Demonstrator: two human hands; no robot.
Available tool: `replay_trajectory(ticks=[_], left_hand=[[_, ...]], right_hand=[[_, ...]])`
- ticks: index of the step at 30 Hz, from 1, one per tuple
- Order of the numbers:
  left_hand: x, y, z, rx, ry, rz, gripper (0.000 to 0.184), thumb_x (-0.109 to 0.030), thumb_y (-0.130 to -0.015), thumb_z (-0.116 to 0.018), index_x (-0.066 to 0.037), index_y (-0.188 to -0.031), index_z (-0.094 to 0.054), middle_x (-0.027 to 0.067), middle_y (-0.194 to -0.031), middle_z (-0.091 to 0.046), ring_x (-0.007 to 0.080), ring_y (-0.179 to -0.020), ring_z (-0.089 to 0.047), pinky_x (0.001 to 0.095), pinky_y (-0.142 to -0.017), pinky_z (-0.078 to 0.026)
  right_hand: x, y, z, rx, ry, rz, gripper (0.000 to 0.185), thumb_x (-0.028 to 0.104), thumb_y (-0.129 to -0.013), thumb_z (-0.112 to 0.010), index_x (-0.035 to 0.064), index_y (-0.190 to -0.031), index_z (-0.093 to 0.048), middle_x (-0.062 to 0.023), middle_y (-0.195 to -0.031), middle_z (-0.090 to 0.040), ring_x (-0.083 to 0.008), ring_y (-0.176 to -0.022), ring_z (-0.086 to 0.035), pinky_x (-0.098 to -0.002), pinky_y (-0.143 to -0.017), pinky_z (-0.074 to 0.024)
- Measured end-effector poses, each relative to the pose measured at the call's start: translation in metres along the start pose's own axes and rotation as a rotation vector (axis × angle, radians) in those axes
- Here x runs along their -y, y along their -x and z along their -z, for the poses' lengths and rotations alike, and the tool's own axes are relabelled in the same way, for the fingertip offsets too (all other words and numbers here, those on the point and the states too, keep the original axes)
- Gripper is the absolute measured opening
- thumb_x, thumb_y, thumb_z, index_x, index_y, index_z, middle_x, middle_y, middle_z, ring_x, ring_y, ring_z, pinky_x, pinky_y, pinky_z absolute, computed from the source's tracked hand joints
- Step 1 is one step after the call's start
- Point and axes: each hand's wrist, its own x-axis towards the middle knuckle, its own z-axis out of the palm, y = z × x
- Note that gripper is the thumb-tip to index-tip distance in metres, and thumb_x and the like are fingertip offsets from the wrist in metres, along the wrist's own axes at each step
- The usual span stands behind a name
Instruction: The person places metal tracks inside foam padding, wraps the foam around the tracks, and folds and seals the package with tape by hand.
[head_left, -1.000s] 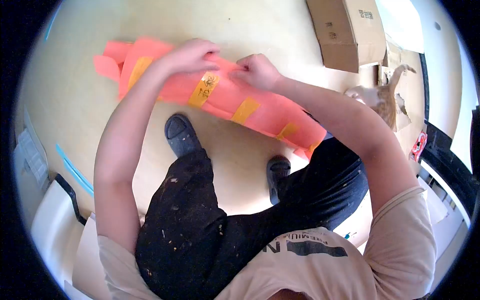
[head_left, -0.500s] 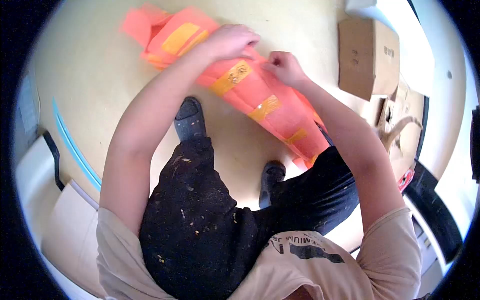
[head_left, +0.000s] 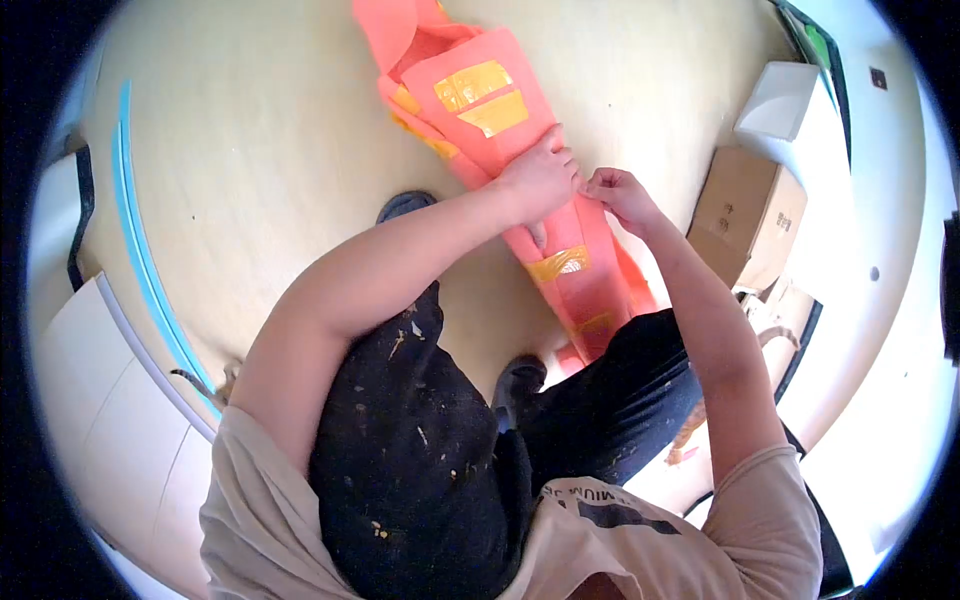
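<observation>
A long coral-orange wrapped bundle (head_left: 470, 125) of soft sheet material stands slanted over the floor between my legs. Strips of yellow tape (head_left: 497, 114) cross it in several places, and its top end is loose and folded open. My left hand (head_left: 540, 180) is wrapped around the middle of the bundle, its thumb lower down on the front. Just to the right, my right hand (head_left: 622, 200) has its fingers pinched together at the bundle's right edge. The bundle's lower end is partly hidden behind my right knee.
A cardboard box (head_left: 735, 215) stands on the right, near a white container (head_left: 778, 100). A striped tail (head_left: 780, 335) shows beside my right arm, and orange fur by my knee. Blue strips (head_left: 145, 250) lie along the left by white panels (head_left: 130, 370).
The bundle has swung to a steeper angle in view. My left hand sits lower along it and now wraps it, with my right hand still at its right edge. The whole view has turned.
</observation>
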Motion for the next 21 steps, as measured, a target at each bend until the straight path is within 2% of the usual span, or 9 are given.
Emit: replay_trajectory(ticks=[4, 6, 7, 8, 10, 13, 15, 19, 21], left_hand=[[0.018, -0.005, -0.001, 0.011, 0.012, -0.071, 0.09, -0.066, -0.058, -0.085, -0.004, -0.121, -0.068, 0.0058, -0.123, -0.068, 0.0226, -0.124, -0.059, 0.0502, -0.116, -0.034], [0.043, -0.016, -0.014, -0.098, 0.226, -0.07, 0.057, -0.06, -0.073, -0.079, -0.012, -0.106, -0.076, 0.0048, -0.111, -0.073, 0.0228, -0.117, -0.063, 0.0464, -0.113, -0.037], [0.06, -0.014, -0.01, -0.074, 0.233, -0.027, 0.041, -0.054, -0.084, -0.072, -0.017, -0.101, -0.079, 0.0042, -0.102, -0.075, 0.0231, -0.114, -0.064, 0.0413, -0.107, -0.041], [0.073, -0.014, -0.008, -0.081, 0.239, -0.036, 0.041, -0.054, -0.084, -0.072, -0.017, -0.101, -0.079, 0.0042, -0.102, -0.075, 0.0231, -0.114, -0.064, 0.0413, -0.107, -0.041], [0.085, -0.015, -0.011, -0.048, 0.218, 0.01, 0.045, -0.053, -0.085, -0.072, -0.02, -0.115, -0.076, 0.0003, -0.115, -0.073, 0.0222, -0.119, -0.062, 0.0437, -0.109, -0.04], [0.091, -0.015, -0.011, -0.041, 0.28, 0.014, 0.045, -0.053, -0.085, -0.072, -0.019, -0.114, -0.077, -0.0002, -0.117, -0.073, 0.0225, -0.12, -0.061, 0.0433, -0.109, -0.04], [0.092, -0.016, -0.017, -0.066, 0.307, 0.006, 0.043, -0.052, -0.086, -0.072, -0.02, -0.114, -0.077, -0.0003, -0.116, -0.074, 0.0224, -0.119, -0.061, 0.0429, -0.109, -0.039], [0.093, -0.018, -0.017, -0.045, 0.342, 0.044, 0.038, -0.048, -0.086, -0.074, -0.02, -0.111, -0.078, -0.0006, -0.114, -0.074, 0.0218, -0.119, -0.061, 0.0419, -0.11, -0.038], [0.092, -0.017, -0.02, -0.081, 0.364, 0.035, 0.034, -0.044, -0.086, -0.074, -0.02, -0.11, -0.078, -0.0006, -0.113, -0.075, 0.0216, -0.119, -0.061, 0.0417, -0.11, -0.038]], right_hand=[[-0.005, -0.012, 0.003, 0.01, 0.186, 0.107, 0.017, 0.006, -0.093, -0.075, 0.0102, -0.085, -0.061, 0.0041, -0.082, -0.06, -0.0064, -0.078, -0.054, -0.0244, -0.071, -0.0436], [-0.001, -0.01, -0.002, -0.019, 0.21, 0.054, 0.019, 0.007, -0.091, -0.077, 0.0097, -0.084, -0.06, 0.004, -0.082, -0.06, -0.0065, -0.08, -0.055, -0.0246, -0.072, -0.0444], [-0.001, -0.01, -0.007, -0.033, 0.279, 0.08, 0.02, 0.009, -0.091, -0.078, 0.0094, -0.084, -0.06, 0.0038, -0.081, -0.06, -0.0066, -0.08, -0.055, -0.025, -0.073, -0.0451], [-0.002, -0.008, -0.012, -0.051, 0.347, 0.104, 0.021, 0.011, -0.09, -0.08, 0.0091, -0.083, -0.06, 0.0035, -0.081, -0.06, -0.0068, -0.081, -0.055, -0.0255, -0.073, -0.0457], [0.007, 0.006, -0.021, -0.082, 0.41, 0.082, 0.021, 0.013, -0.089, -0.081, 0.0087, -0.083, -0.061, 0.0035, -0.081, -0.06, -0.007, -0.081, -0.056, -0.0268, -0.075, -0.0479], [0.018, 0.005, -0.031, -0.163, 0.494, 0.057, 0.02, 0.013, -0.087, -0.082, 0.0065, -0.085, -0.062, 0.0008, -0.085, -0.064, -0.0103, -0.083, -0.06, -0.0291, -0.077, -0.0506], [0.038, 0.028, -0.06, -0.425, 0.653, 0.36, 0.017, 0.012, -0.087, -0.08, 0.0025, -0.094, -0.067, -0.0056, -0.096, -0.067, -0.0171, -0.088, -0.065, -0.031, -0.08, -0.0532], [0.053, 0.042, -0.102, -0.348, 0.762, 0.463, 0.024, 0.01, -0.087, -0.077, 0.001, -0.108, -0.07, -0.0121, -0.109, -0.068, -0.0253, -0.099, -0.067, -0.0352, -0.085, -0.0556], [0.042, 0.032, -0.118, -0.525, 0.877, 0.666, 0.031, 0.007, -0.087, -0.075, 0.0014, -0.117, -0.071, -0.0146, -0.113, -0.067, -0.0284, -0.102, -0.068, -0.0379, -0.087, -0.0573]])
